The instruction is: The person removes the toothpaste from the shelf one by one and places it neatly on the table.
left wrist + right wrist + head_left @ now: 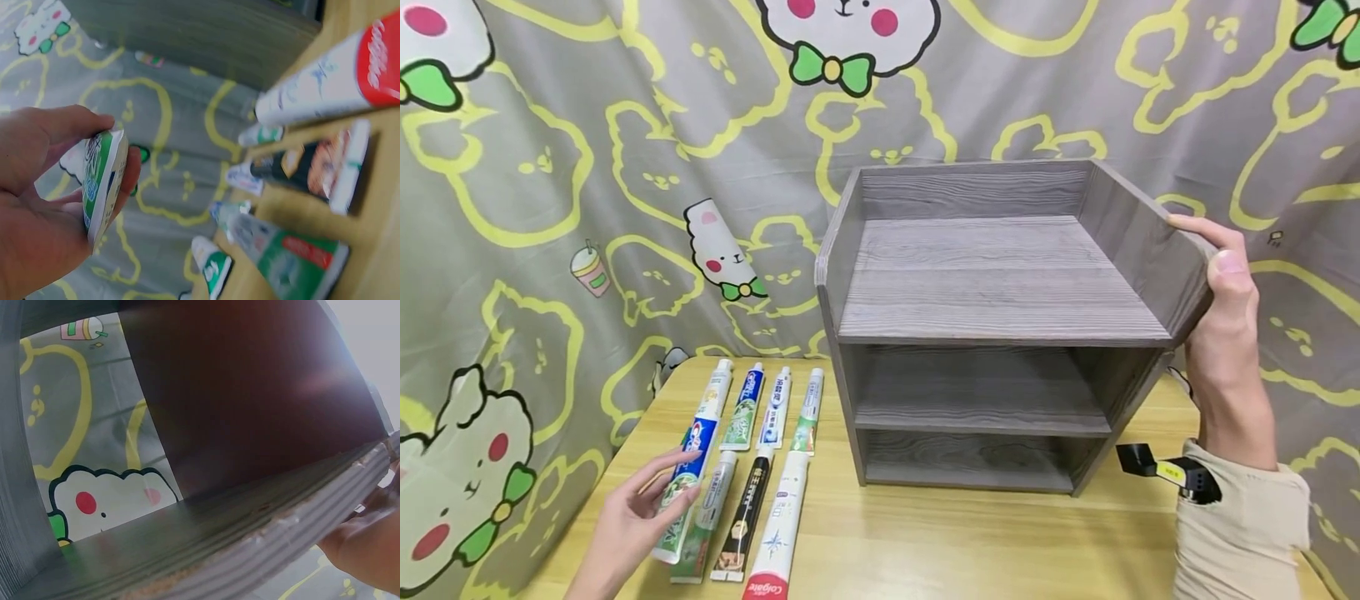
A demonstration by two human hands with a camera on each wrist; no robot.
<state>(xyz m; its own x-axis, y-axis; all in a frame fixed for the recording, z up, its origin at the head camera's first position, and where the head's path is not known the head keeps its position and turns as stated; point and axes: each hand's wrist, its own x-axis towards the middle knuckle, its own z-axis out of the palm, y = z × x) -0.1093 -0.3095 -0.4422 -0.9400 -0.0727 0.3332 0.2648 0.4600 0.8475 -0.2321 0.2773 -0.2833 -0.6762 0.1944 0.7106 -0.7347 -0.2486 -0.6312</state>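
My left hand (638, 510) pinches a blue and green toothpaste tube (688, 468) between thumb and fingers, above the left side of the table. In the left wrist view the tube (103, 184) appears edge-on, apart from the others. My right hand (1228, 317) grips the right side panel of a grey wood-grain shelf unit (1000, 275). The right wrist view has part of that hand (369, 534) beside the panel's edge (275, 550). Below and beside the held tube lie a green and silver tube (707, 521), a black tube (747, 517) and a white and red Colgate tube (781, 525).
A back row on the wooden table (940, 542) includes a blue-green tube (744, 408), a white-blue tube (776, 408) and a silver-green tube (809, 412). The shelf unit has a top tray and two compartments below. A patterned curtain (647, 167) surrounds the table.
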